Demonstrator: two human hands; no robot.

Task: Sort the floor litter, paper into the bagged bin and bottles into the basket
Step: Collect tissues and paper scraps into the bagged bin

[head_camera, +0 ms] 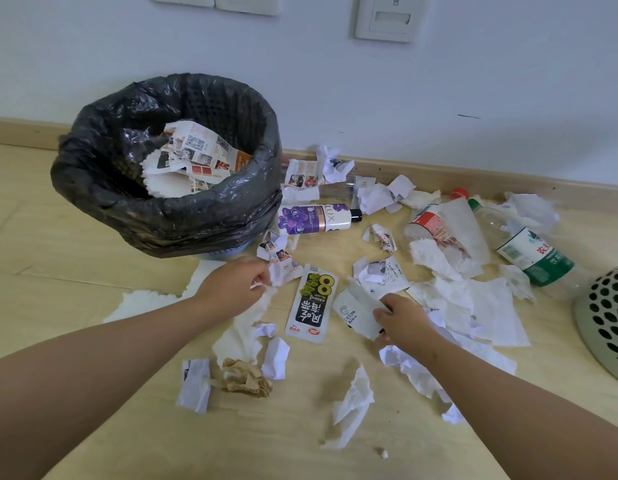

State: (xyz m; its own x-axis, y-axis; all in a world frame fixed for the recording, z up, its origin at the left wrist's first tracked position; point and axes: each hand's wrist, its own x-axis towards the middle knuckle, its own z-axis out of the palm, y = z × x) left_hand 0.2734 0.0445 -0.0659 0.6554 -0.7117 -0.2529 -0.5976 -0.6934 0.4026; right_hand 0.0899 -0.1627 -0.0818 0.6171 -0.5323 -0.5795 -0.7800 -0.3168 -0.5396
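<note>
The black-bagged bin (103, 188) stands at the left by the wall with printed paper and white tissue inside. My left hand (236, 284) pinches a white tissue scrap just in front of the bin. Right of a black snack packet (312, 303), my right hand (406, 322) grips a white paper slip (356, 311). Bottles lie on the floor: a purple-and-white LUX bottle (316, 218), a red-capped clear bottle (432, 223) and a green-labelled clear bottle (532, 256). A perforated basket (603, 323) shows at the right edge.
Torn white paper and tissue (473, 303) cover the wooden floor between bin and basket. A crumpled brown paper ball (245, 377) lies near my left forearm. More scraps and a clear bottle (338, 185) lie along the skirting board.
</note>
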